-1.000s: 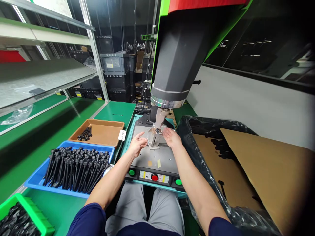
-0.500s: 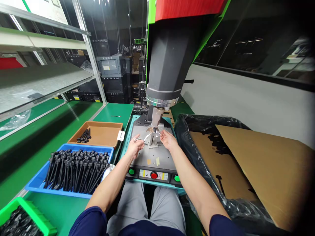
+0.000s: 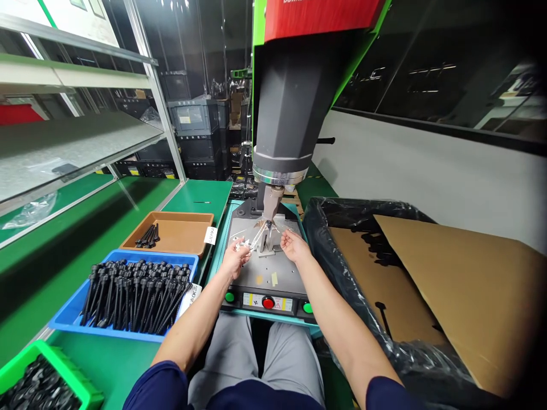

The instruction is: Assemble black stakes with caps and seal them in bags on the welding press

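Both my hands are on the grey plate (image 3: 265, 273) of a press machine, just below its metal horn (image 3: 270, 202). My left hand (image 3: 235, 259) is closed in a pinch on a thin, clear film-like strip (image 3: 255, 238) that runs up to the small fixture (image 3: 268, 239) under the horn. My right hand (image 3: 293, 246) is closed beside the fixture on its right, fingers curled at the same clear material; what it grips is too small to name. A black part sits in the fixture.
A blue tray (image 3: 68, 319) of several long black parts lies at my left, a brown tray (image 3: 179, 228) with a few behind it, a green bin (image 3: 64, 376) nearer. Green and red buttons (image 3: 268, 302) line the machine front. A bag-lined box with cardboard (image 3: 448, 285) stands at right.
My left hand has drawn back toward me and left, pulling the clear strip out from the fixture. My right hand moved slightly nearer. The view shifted a little.
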Demonstrator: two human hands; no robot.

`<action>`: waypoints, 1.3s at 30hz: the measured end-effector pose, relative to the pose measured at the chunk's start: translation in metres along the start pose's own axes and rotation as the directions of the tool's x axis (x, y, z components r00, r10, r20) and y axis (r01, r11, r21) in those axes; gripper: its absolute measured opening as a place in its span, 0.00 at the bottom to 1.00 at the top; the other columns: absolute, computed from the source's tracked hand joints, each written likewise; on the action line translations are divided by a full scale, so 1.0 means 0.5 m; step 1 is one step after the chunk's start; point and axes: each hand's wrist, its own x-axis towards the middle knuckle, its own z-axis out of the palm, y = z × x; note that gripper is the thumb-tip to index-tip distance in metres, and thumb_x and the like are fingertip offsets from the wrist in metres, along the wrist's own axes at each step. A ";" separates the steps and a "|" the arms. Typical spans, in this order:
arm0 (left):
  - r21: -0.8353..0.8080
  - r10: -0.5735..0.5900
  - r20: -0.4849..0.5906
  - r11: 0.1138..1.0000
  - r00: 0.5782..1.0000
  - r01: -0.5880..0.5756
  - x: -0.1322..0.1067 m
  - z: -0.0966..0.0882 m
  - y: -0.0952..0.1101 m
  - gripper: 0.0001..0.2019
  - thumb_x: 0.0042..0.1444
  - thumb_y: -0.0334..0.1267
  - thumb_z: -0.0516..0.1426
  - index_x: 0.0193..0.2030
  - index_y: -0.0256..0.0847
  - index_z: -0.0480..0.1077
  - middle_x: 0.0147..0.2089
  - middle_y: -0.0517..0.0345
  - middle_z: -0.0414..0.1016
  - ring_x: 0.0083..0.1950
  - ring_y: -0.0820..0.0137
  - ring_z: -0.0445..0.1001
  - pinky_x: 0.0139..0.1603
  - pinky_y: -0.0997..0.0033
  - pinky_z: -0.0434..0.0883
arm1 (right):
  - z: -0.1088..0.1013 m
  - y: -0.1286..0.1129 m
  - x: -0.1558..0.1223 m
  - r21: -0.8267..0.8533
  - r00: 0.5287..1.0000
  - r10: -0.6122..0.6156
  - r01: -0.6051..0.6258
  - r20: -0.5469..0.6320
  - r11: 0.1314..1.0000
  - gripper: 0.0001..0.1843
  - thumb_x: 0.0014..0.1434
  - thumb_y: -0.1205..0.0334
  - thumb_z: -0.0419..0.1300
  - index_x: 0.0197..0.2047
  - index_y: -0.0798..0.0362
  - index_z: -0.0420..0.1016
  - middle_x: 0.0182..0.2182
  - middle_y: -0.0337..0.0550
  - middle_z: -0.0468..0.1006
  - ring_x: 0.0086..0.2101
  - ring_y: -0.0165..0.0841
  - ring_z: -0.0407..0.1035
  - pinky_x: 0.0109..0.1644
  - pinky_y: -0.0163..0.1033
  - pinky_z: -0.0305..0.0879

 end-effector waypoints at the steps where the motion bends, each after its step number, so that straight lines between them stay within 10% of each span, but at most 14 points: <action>1: 0.002 0.009 0.007 1.000 1.000 -0.009 -0.003 0.002 -0.002 0.32 0.41 0.31 0.70 0.55 0.37 0.66 0.30 0.63 0.72 0.25 0.78 0.73 0.25 0.81 0.69 | -0.003 -0.004 0.003 0.000 1.000 -0.011 0.011 -0.005 1.000 0.09 0.52 0.70 0.68 0.30 0.52 0.71 0.22 0.37 0.76 0.21 0.25 0.69 0.22 0.27 0.66; 14: 0.015 0.043 0.061 0.999 0.997 -0.044 -0.006 0.006 -0.016 0.47 0.42 0.31 0.70 0.69 0.37 0.56 0.29 0.65 0.70 0.27 0.77 0.72 0.28 0.78 0.69 | -0.022 -0.041 0.049 -0.056 0.994 -0.102 0.104 0.040 0.993 0.08 0.50 0.70 0.67 0.32 0.48 0.74 0.36 0.38 0.80 0.43 0.34 0.73 0.46 0.41 0.74; 39: 0.111 0.018 0.035 0.994 0.999 -0.022 -0.006 -0.006 -0.027 0.33 0.46 0.35 0.68 0.59 0.37 0.65 0.34 0.57 0.75 0.32 0.73 0.76 0.33 0.75 0.72 | -0.037 -0.024 -0.020 0.054 0.985 0.173 -0.174 0.017 0.983 0.09 0.67 0.56 0.57 0.40 0.54 0.70 0.35 0.48 0.78 0.35 0.34 0.77 0.35 0.35 0.77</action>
